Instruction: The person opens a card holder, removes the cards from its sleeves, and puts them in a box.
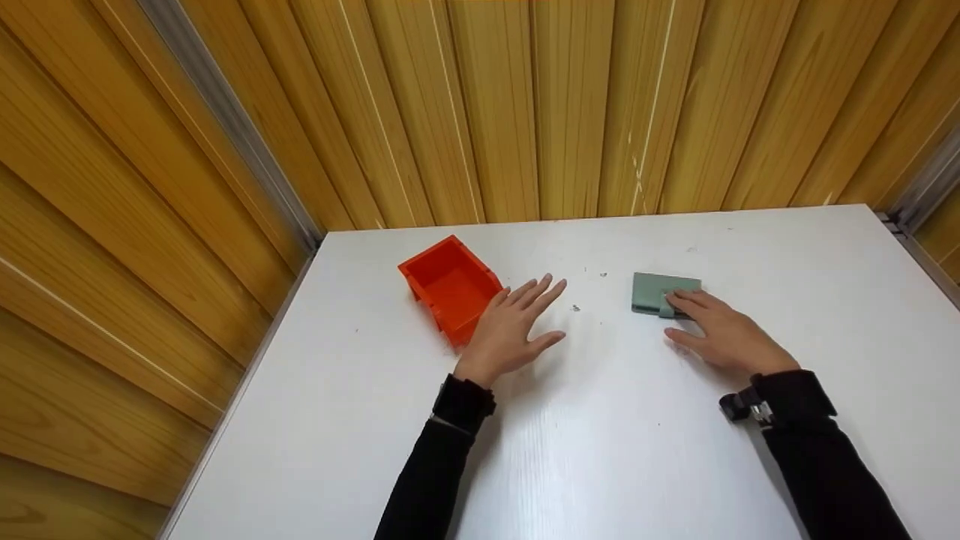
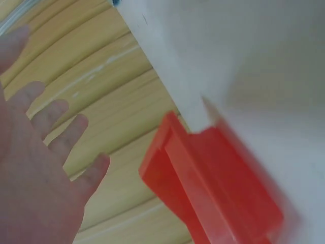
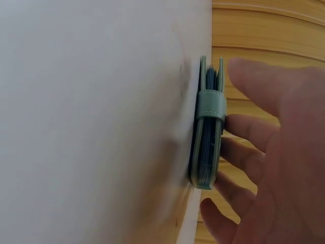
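Observation:
On the right of the white table lies a green card holder (image 1: 652,291), closed by a strap with a snap. Its side edge in the right wrist view shows a stack of thin sleeves (image 3: 208,137) between two covers. My right hand (image 1: 724,334) reaches over it, fingertips on its top near the strap, thumb apart from it. My left hand (image 1: 510,334) is spread in the air beside an orange-red plastic bin (image 1: 450,289), overlapping the bin's right corner in the head view. In the left wrist view the left hand (image 2: 45,168) holds nothing and stands apart from the bin (image 2: 218,188).
The white table (image 1: 600,450) meets a wood-patterned panel wall (image 1: 570,112) at its back edge. Another such wall (image 1: 112,225) runs along the left side. Small dark specks mark the tabletop between bin and card holder.

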`<state>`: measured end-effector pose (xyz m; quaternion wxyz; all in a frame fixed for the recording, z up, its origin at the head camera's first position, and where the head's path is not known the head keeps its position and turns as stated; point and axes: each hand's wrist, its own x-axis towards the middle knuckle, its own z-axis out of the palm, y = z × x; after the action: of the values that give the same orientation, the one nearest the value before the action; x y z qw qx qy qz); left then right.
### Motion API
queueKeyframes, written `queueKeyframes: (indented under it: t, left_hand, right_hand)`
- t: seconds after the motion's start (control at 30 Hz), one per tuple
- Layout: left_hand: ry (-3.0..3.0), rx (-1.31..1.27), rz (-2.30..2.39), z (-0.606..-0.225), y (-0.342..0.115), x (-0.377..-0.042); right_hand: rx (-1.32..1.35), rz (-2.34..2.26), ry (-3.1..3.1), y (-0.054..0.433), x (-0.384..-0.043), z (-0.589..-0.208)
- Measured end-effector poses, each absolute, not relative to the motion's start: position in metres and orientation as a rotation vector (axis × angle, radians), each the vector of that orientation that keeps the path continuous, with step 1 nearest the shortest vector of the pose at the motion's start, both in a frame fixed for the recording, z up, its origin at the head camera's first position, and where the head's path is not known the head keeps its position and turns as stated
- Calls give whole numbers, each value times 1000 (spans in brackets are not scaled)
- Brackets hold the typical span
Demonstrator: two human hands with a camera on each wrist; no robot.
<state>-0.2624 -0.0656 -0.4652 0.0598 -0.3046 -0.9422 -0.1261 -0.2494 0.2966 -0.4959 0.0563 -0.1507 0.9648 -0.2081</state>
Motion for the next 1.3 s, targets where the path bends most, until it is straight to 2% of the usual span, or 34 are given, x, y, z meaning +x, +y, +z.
queueKeyframes:
  t: [0.57,0.7,0.9,1.3]
  left_hand:
    - [-3185,-886,-541,-484,-43,-263]
    - [-3163,-826,-535,-483,-37,-264]
    - [-3253,-600,-794,-486,-33,-260]
    - [-3242,-376,-1056,-489,-26,-256]
  right_hand:
    - [-852,-714,2757,207,-225,-501]
    - [-895,-680,2796,200,-222,-496]
    - [-946,-545,2908,197,-219,-491]
    - [-861,-548,2891,188,-215,-494]
